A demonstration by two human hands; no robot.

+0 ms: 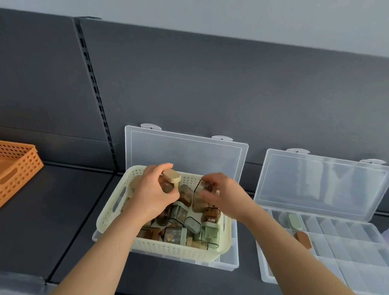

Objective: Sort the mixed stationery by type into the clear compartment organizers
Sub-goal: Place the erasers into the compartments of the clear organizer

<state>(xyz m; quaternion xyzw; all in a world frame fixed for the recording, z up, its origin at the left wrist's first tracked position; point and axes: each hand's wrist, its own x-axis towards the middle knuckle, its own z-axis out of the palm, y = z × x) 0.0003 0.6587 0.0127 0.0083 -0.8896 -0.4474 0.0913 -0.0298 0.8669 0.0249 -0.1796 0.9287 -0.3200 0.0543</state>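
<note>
While both hands work inside the cream basket [173,249], the head view shows the left hand [152,192] curled round a small jar [170,181] with a beige lid, lifted above the pile. The right hand [226,193] pinches a small clear-walled piece [206,186] with brown contents, too blurred to name. The mixed stationery [185,222], little green and brown boxes and jars, lies heaped in the basket, which sits on top of one clear organizer [228,261] whose lid [184,151] stands open behind the basket. The step in hand looks like picking out items of one kind. To do it well, each hand should probably lift straight up, so neighbours are not dragged over the rim, and carry its piece to the second organizer [351,250] right of the basket. There a green piece [295,221] and a brown piece [303,239] seem to lie in separate compartments. Left of the basket, well apart, stands an orange basket [11,179]. All rest on a dark grey shelf [41,218]. Behind the basket rises a grey back panel [236,82] with a slotted upright [95,94], and a pale wall [217,8] shows above.
</note>
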